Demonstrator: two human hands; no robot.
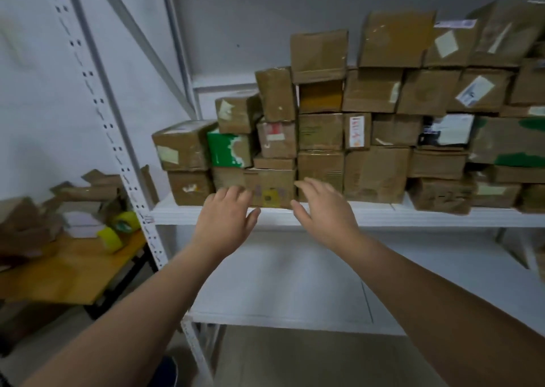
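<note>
Pulling the bottom box (269,187) out could topple the cartons (275,143) stacked on it; it sits at the front edge of the shelf (383,218), stickered face toward the person, long axis along that edge; left hand (227,221) and right hand (321,209) flank it, fingers spread, holding nothing.

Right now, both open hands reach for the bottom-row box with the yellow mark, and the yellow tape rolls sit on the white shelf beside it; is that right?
Not quite: the head view shows the yellow tape rolls on the wooden table left of the rack, not the white shelf. The open left hand and right hand do reach for that box.
</note>
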